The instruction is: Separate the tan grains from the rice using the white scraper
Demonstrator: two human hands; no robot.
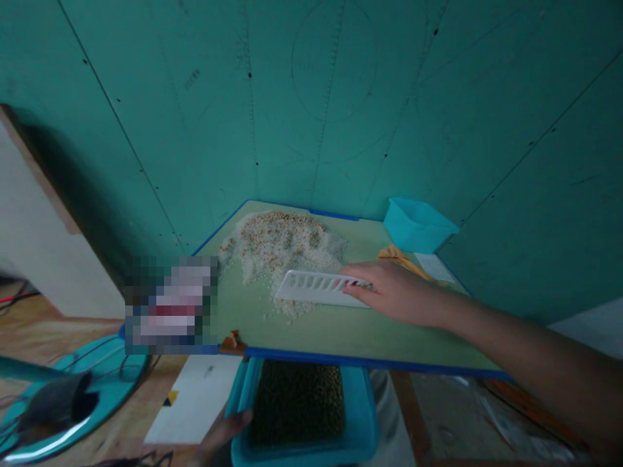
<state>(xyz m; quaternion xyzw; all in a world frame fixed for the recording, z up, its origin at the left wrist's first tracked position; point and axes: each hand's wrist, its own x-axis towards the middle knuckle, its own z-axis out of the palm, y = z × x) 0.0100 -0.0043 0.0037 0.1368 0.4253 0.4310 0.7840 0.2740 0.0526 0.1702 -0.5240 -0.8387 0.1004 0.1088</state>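
My right hand (384, 288) is closed round the slotted edge of a flat white plastic piece (316, 295), which it holds over the table top. At the far end of that piece lie loose pale grains. Behind it spreads a heap of whitish grains (282, 243) mixed with brownish round ones. Below the table's front edge, my left hand (228, 431) grips the left rim of a turquoise tub (363, 415). Dark green, bean-like grains (299, 402) fill much of the tub. Only the thumb and part of the left hand show.
The pale green table (413, 347) has a blue edge. At its back right stands a turquoise bin (418, 227), near an orange-brown cloth-like item (399, 259). A pixelated patch covers something at the left. A green wall (311, 117) rises behind. A round turquoise base (111, 370) rests on the floor.
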